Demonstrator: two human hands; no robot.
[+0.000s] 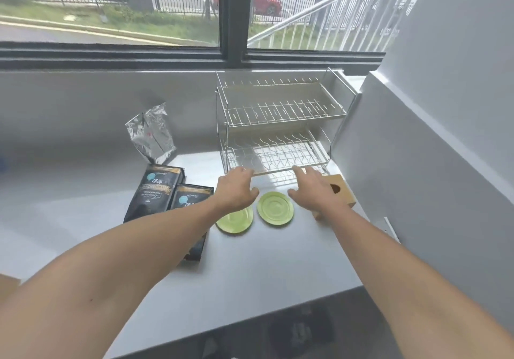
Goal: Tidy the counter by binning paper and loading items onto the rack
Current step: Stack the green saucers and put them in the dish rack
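Note:
A two-tier wire dish rack [278,125] stands at the back right of the grey counter [250,269], both tiers bare. Two green saucers lie in front of it: one [275,208] in full view, the other [236,221] partly under my left wrist. My left hand [236,189] hovers above that saucer, fingers loosely curled, tips at the rack's lower front rail. My right hand [311,191] is spread flat just right of the saucers, index finger touching the same rail. Neither hand holds anything.
Two black coffee bags [154,191] [192,200] lie left of the saucers, the nearer partly under my left forearm. A crumpled silver foil bag [151,133] leans on the back wall. A wooden tissue box [340,191] sits behind my right hand. A grey wall closes the right side.

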